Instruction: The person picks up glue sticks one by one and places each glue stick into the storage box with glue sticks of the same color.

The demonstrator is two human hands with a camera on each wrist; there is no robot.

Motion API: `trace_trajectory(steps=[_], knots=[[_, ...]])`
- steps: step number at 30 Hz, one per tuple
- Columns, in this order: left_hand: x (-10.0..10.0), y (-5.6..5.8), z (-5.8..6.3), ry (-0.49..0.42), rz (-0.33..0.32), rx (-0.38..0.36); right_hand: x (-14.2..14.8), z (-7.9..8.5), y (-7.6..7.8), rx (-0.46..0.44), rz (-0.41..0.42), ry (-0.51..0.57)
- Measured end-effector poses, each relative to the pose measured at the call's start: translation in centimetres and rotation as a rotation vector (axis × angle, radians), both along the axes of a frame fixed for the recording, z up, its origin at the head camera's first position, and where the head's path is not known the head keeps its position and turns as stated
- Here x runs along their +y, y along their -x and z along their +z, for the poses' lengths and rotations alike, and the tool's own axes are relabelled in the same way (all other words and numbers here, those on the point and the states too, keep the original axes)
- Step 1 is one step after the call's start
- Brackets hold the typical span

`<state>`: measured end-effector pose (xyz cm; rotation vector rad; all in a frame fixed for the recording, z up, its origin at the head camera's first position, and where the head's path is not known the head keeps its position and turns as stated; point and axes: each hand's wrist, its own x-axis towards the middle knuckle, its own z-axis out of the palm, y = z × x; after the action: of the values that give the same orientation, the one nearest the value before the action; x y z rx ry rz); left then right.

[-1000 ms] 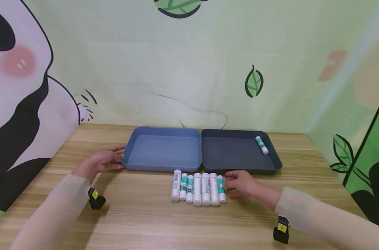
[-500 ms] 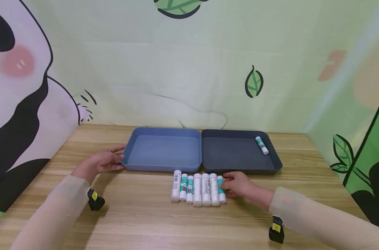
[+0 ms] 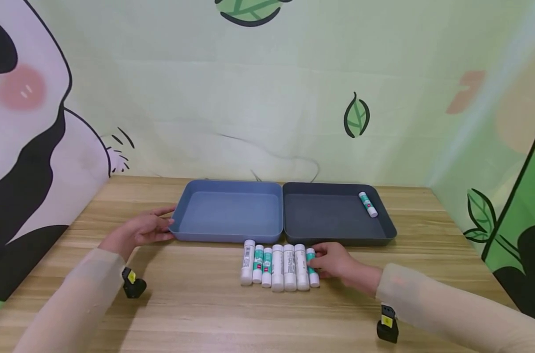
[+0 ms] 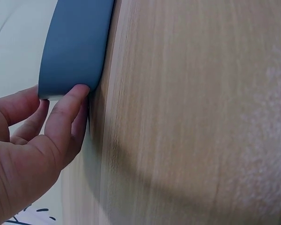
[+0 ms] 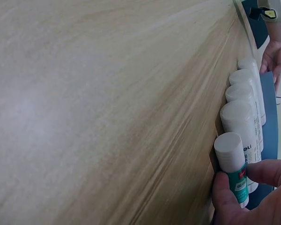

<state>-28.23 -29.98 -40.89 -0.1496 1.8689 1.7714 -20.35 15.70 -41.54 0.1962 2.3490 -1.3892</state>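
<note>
My right hand (image 3: pixel 336 261) pinches a small green-and-white glue stick (image 5: pixel 230 152) between thumb and finger, at the right end of a row. The row, lying on the table, has larger white glue sticks (image 3: pixel 289 268) in it and two more small green ones (image 3: pixel 267 267) towards its left. My left hand (image 3: pixel 147 229) touches the outer left corner of the blue tray (image 3: pixel 232 237), its fingertips against the wall in the left wrist view. Beside that tray stands a dark grey tray (image 3: pixel 324 215), where one small green glue stick (image 3: pixel 368 204) lies near the right side.
Both trays stand side by side towards the back of the wooden table (image 3: pixel 196 314). Behind them rises a printed wall cloth (image 3: pixel 267 98) with a panda and leaves. A black wrist camera (image 3: pixel 387 326) hangs below the right sleeve.
My right hand has moved slightly left and taken hold of the small green glue stick at the row's end. The left hand stays at the blue tray.
</note>
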Motion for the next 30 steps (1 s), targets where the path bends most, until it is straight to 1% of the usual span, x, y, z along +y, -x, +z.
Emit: trace_trajectory(steps=[6,11,15,21,24,30], knots=[[0.0,0.1,0.1,-0.006,0.008,0.006,-0.2,0.2,-0.1,0.04,0.004,-0.011],[0.0,-0.1,0.1,-0.001,0.028,-0.007,-0.1,0.4,-0.2,0.05,0.001,0.021],[0.1,-0.1,0.1,-0.007,0.025,-0.004,0.1,0.8,-0.3,0.039,-0.017,0.04],[0.2,0.0,-0.1,-0.008,0.033,-0.008,0.6,1.3,-0.2,-0.011,-0.019,0.061],[0.2,0.1,-0.2,-0.009,0.034,-0.007,0.9,1.7,-0.2,-0.023,0.004,0.069],[0.1,0.2,-0.4,-0.01,0.021,0.0,1.6,3.1,-0.2,-0.045,0.07,0.085]])
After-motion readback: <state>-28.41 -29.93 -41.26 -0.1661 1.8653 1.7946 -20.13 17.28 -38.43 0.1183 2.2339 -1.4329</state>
